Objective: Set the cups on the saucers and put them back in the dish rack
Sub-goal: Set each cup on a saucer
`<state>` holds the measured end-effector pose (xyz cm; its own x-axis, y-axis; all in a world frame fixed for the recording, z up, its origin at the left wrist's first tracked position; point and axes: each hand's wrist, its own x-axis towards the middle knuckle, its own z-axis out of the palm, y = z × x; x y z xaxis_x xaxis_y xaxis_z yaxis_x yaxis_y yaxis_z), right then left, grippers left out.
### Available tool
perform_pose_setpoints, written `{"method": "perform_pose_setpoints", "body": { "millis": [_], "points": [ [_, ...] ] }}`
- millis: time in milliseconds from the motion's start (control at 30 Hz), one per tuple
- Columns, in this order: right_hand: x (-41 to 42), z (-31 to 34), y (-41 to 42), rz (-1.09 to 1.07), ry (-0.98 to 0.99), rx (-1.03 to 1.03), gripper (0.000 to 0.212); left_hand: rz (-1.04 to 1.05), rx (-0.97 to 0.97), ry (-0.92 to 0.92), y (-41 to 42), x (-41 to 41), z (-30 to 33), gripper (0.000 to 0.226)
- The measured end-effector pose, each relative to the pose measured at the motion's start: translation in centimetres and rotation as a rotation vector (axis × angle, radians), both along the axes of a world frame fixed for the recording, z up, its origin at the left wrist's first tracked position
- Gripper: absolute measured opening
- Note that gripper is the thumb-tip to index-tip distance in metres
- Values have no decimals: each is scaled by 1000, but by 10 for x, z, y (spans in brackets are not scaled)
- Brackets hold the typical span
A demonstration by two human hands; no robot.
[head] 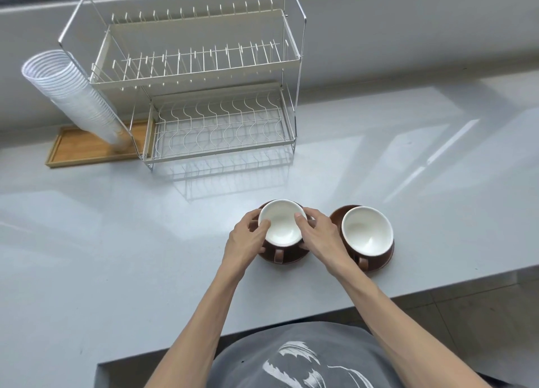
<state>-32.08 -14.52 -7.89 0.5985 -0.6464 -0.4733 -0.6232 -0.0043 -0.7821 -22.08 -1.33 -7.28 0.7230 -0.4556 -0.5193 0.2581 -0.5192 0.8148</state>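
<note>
Two brown cups with white insides stand on brown saucers on the grey counter. The left cup sits on its saucer, handle toward me. My left hand grips that set on its left side and my right hand on its right side, thumbs at the cup's rim, fingers down by the saucer. The right cup rests untouched on its saucer. Behind them stands the two-tier wire dish rack, both tiers without dishes.
A tilted stack of clear plastic cups leans on a wooden tray left of the rack. The counter's front edge runs close behind the right saucer, with floor beyond. A grey wall ledge lies behind the rack.
</note>
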Motion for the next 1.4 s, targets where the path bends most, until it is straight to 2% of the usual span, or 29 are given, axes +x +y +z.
{"method": "perform_pose_setpoints", "body": {
  "millis": [200, 333, 467, 667, 833, 1000, 1267, 1400],
  "points": [
    [-6, -5, 1, 6, -1, -31, 53, -64, 49, -46, 2, 0, -4, 36],
    [-8, -4, 0, 33, 36, -143, 39, -66, 78, -93, 3, 4, -9, 36],
    [-7, -9, 1, 39, 57, -255, 39, -60, 119, -161, 2, 11, -9, 36],
    [-2, -10, 4, -3, 66, -143, 40, -61, 49, -11, 2, 19, -12, 30],
    [1, -16, 8, -74, 71, -71, 31, -117, 85, 34, 7, 28, -18, 41],
    [3, -15, 9, -93, 61, -93, 34, -119, 24, 79, 10, 34, -25, 20],
    [26, -9, -4, -51, 46, -88, 35, -83, -4, 79, 11, 49, -14, 19],
    [46, -3, -12, 3, 38, -73, 35, -59, -20, 87, 10, 64, -8, 11]
  ]
}}
